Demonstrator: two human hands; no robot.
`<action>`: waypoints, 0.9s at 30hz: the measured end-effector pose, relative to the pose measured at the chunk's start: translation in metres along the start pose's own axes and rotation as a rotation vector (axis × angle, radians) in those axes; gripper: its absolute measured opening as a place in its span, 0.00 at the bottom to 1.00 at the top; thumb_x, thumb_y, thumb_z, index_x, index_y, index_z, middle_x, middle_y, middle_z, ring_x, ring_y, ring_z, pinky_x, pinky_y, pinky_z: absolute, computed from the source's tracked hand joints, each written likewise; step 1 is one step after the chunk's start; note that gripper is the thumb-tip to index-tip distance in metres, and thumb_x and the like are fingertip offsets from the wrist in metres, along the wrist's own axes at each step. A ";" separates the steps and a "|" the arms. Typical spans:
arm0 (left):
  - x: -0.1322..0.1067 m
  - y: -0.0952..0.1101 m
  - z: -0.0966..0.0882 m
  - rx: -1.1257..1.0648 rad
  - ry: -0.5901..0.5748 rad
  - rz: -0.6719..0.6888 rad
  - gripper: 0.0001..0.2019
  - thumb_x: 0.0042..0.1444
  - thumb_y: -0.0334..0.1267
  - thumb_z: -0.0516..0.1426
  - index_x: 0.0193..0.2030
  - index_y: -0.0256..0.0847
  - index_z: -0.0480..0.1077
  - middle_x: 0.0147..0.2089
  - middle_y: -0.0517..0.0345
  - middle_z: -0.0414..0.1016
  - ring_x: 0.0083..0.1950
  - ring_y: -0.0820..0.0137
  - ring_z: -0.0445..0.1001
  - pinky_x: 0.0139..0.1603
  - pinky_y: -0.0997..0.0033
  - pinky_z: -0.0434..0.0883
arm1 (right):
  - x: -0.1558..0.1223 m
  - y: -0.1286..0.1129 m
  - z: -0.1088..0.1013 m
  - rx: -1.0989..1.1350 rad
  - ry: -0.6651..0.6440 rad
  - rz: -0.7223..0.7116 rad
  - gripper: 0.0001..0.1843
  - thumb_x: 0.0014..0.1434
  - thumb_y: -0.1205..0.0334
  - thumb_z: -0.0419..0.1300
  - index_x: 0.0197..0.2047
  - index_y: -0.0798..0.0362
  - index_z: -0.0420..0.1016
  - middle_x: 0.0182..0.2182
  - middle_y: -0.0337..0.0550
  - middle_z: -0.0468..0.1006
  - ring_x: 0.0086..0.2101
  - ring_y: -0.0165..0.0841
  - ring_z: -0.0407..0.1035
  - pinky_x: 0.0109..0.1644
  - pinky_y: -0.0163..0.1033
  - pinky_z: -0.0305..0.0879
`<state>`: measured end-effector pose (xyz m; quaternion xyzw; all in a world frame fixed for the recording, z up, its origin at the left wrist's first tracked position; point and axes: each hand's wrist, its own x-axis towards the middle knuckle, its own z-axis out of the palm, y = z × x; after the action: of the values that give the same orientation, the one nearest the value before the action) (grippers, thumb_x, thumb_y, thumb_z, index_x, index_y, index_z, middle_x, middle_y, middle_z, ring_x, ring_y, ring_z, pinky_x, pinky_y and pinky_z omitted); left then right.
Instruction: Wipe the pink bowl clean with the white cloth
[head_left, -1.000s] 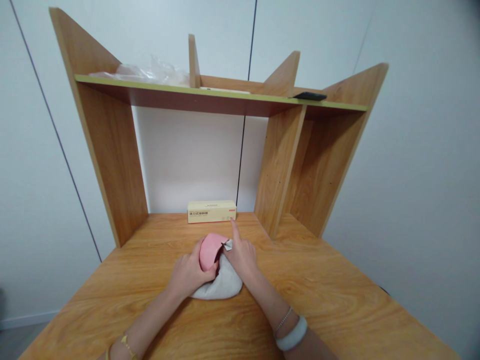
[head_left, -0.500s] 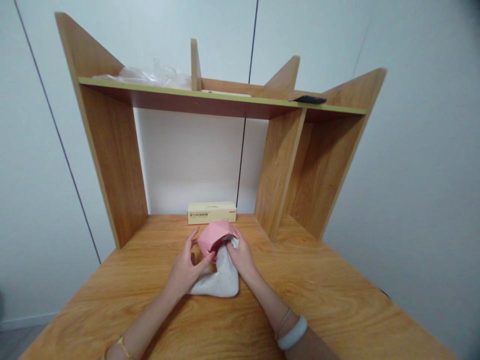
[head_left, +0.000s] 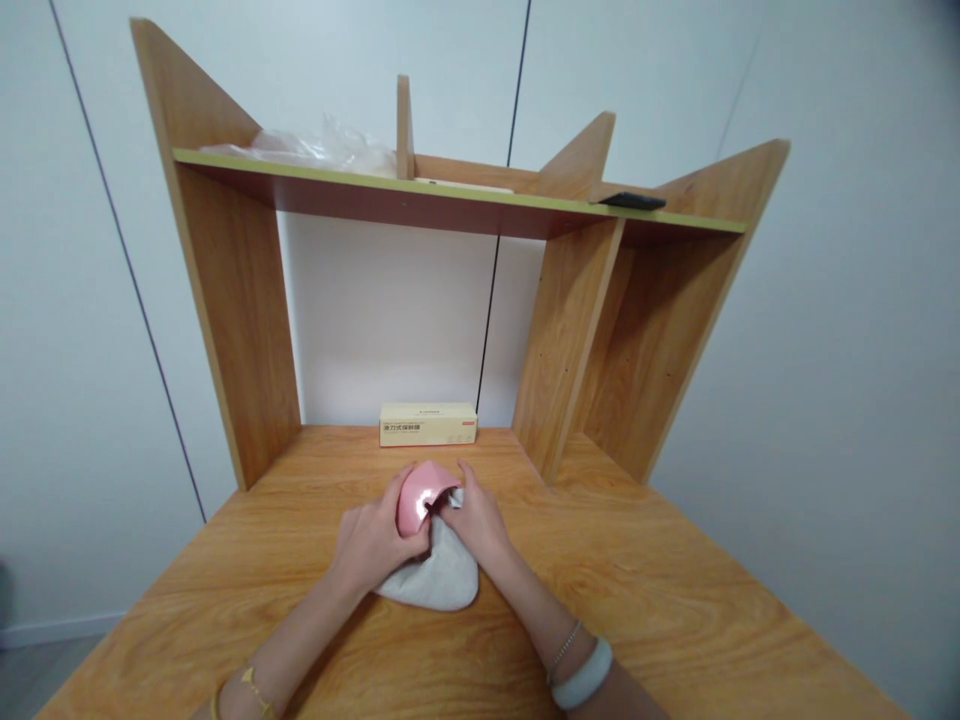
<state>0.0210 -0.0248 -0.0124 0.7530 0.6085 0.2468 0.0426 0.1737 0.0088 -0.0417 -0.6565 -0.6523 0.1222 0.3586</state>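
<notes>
The left hand grips a glossy pink rounded bowl tipped on edge; the right hand pinches a soft grey cloth against it, mid wood-grain table. At 12 o'clock lies a cream cardboard box.

A single head-worn camera looks forward and down over the counter from the near edge, toward the wooden shelf unit at its far side and the white wall behind it. Both forearms enter from the bottom edge, close to the lens, and the hands sit mid-frame, well in front of the shelf unit.
</notes>
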 end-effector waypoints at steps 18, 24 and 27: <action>0.004 -0.010 0.014 -0.451 0.005 0.073 0.40 0.47 0.53 0.54 0.62 0.37 0.43 0.51 0.44 0.67 0.46 0.59 0.70 0.43 0.64 0.65 | 0.007 0.012 0.003 0.485 0.140 -0.085 0.25 0.49 0.68 0.49 0.52 0.55 0.59 0.45 0.46 0.72 0.43 0.33 0.67 0.45 0.36 0.61; 0.003 -0.009 0.019 -0.412 0.032 0.112 0.29 0.46 0.50 0.55 0.53 0.36 0.54 0.43 0.49 0.71 0.42 0.62 0.71 0.41 0.66 0.66 | 0.008 0.008 0.008 0.530 0.072 -0.130 0.22 0.47 0.65 0.54 0.48 0.54 0.61 0.44 0.45 0.72 0.43 0.32 0.67 0.46 0.36 0.61; 0.001 -0.007 0.016 -0.279 0.010 0.086 0.30 0.45 0.49 0.55 0.53 0.38 0.55 0.40 0.50 0.73 0.39 0.59 0.72 0.37 0.66 0.66 | 0.005 0.006 0.002 0.300 0.082 -0.040 0.31 0.46 0.62 0.57 0.55 0.53 0.55 0.43 0.47 0.73 0.42 0.36 0.68 0.42 0.37 0.62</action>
<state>0.0221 -0.0180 -0.0285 0.7637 0.5358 0.3345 0.1334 0.1781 0.0153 -0.0455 -0.5869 -0.6243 0.1845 0.4813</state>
